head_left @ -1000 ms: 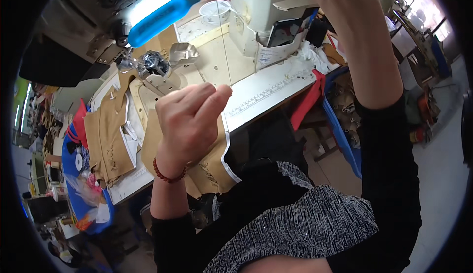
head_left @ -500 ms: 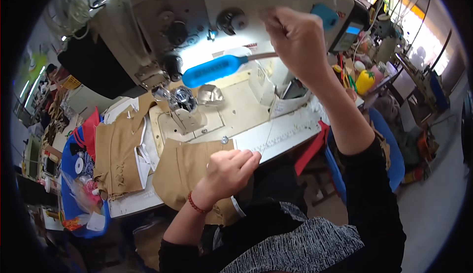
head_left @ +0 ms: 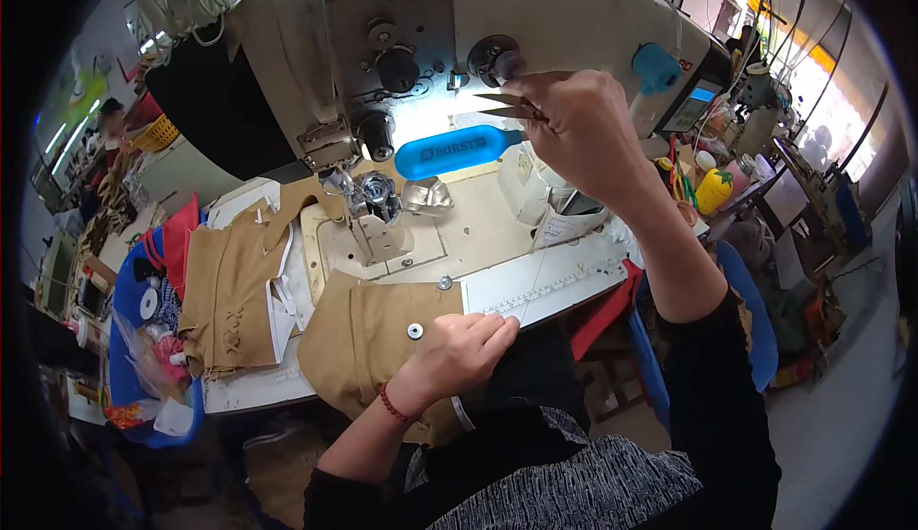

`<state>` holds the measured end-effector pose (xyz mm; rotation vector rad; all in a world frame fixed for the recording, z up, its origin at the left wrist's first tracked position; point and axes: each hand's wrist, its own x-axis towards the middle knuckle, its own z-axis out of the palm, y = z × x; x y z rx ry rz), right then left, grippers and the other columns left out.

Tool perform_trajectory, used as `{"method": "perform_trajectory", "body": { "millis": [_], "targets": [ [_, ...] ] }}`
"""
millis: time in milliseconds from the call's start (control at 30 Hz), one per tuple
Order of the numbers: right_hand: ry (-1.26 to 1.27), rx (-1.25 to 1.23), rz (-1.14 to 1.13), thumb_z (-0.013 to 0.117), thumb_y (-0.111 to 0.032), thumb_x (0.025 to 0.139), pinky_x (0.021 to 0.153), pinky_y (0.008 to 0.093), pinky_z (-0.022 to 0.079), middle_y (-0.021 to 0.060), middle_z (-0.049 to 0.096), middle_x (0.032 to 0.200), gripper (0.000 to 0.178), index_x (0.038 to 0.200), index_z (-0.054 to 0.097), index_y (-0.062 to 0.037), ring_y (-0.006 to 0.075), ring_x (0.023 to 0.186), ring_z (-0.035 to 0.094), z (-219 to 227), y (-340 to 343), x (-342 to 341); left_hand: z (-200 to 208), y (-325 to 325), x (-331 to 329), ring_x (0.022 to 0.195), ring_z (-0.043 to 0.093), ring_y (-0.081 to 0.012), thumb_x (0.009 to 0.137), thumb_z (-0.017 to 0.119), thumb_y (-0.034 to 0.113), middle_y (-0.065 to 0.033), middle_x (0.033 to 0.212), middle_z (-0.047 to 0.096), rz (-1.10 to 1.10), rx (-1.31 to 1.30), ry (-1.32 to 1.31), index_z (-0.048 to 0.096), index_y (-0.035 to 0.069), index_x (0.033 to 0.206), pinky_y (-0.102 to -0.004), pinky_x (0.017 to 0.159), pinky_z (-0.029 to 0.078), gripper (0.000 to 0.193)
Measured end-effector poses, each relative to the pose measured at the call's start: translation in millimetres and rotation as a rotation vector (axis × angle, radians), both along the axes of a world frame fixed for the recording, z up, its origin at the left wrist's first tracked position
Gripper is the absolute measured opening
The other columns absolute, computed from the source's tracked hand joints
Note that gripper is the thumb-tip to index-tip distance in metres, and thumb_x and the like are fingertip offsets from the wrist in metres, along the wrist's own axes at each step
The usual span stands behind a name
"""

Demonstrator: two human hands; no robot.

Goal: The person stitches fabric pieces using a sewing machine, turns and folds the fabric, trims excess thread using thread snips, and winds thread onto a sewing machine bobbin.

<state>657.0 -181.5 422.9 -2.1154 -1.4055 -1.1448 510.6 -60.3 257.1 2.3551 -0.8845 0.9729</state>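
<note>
The hands are well apart: the right hand (head_left: 588, 133) grips snips (head_left: 512, 102), its fist hiding their handles, before the sewing machine (head_left: 574, 14), while the left hand (head_left: 459, 348) pinches a thread (head_left: 535, 281), its upper run lost, and covers part of the brown cloth (head_left: 344, 334) at the table edge. Dark lettering marks the blue lamp (head_left: 449, 153); the lit screen (head_left: 702, 95) is too small to read.

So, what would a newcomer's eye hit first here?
The bright blue paddle-shaped piece, just below the white sewing-machine arm. Next, the right hand up by it, pointed blades jutting from its grip; then the closed left hand, at the right edge of the nearer brown cloth.
</note>
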Motion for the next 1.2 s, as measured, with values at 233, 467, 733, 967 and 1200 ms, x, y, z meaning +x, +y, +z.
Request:
{"method": "perform_trajectory", "body": {
  "millis": [233, 467, 733, 967, 1200],
  "targets": [
    [0.093, 0.255, 0.182, 0.064, -0.008, 0.075, 0.052, 0.0353, 0.044, 0.0141, 0.059, 0.061, 0.007, 0.077, 0.061, -0.0023, 0.0303, 0.058, 0.059, 13.0, 5.2, 5.0, 6.2, -5.0, -1.8, 0.056, 0.053, -0.0187, 0.064, 0.063, -0.003, -0.0071, 0.073, 0.053, -0.010, -0.182, -0.019, 0.060, 0.004, 0.083, -0.0275, 0.046, 0.041, 0.019],
    [0.421, 0.152, -0.018, 0.063, -0.010, 0.079, 0.048, 0.0308, 0.041, 0.0117, 0.055, 0.052, 0.014, 0.075, 0.060, 0.0029, 0.0222, 0.046, 0.054, 2.2, -12.9, 15.8, 55.3, 2.3, -24.3, 0.075, 0.060, -0.0278, 0.075, 0.063, 0.006, -0.0115, 0.089, 0.062, -0.387, -0.714, 0.114, 0.059, 0.002, 0.067, -0.0389, 0.084, 0.043, 0.009],
    [0.324, 0.429, 0.291, 0.066, -0.006, 0.080, 0.051, 0.0171, 0.036, 0.0011, 0.060, 0.066, 0.008, 0.081, 0.064, 0.0009, 0.0014, 0.058, 0.050, 23.6, 2.2, 6.9, 62.5, 33.9, -42.9, 0.047, 0.036, -0.0140, 0.082, 0.057, 0.008, -0.0053, 0.053, 0.046, -0.457, -1.164, -0.035, 0.054, -0.001, 0.070, -0.0307, 0.048, 0.035, 0.015],
    [0.070, 0.178, 0.310, 0.065, 0.002, 0.076, 0.050, 0.0200, 0.041, 0.0039, 0.059, 0.072, 0.004, 0.076, 0.061, 0.0050, 0.0060, 0.058, 0.054, -3.5, 8.7, 10.9, 61.5, 39.2, -42.1, 0.048, 0.036, -0.0134, 0.083, 0.055, 0.009, -0.0050, 0.057, 0.046, -0.386, -1.218, -0.076, 0.052, -0.001, 0.072, -0.0312, 0.050, 0.036, 0.016],
    [0.614, 0.208, 0.404, 0.064, 0.001, 0.076, 0.047, 0.0166, 0.034, -0.0009, 0.057, 0.064, 0.003, 0.074, 0.063, 0.0013, 0.0003, 0.055, 0.046, 4.8, -7.2, 8.5, 63.1, 35.3, -37.4, 0.049, 0.037, -0.0135, 0.084, 0.055, 0.011, -0.0045, 0.057, 0.045, -0.401, -1.194, -0.061, 0.051, -0.001, 0.073, -0.0320, 0.051, 0.038, 0.017]
  ]
}}
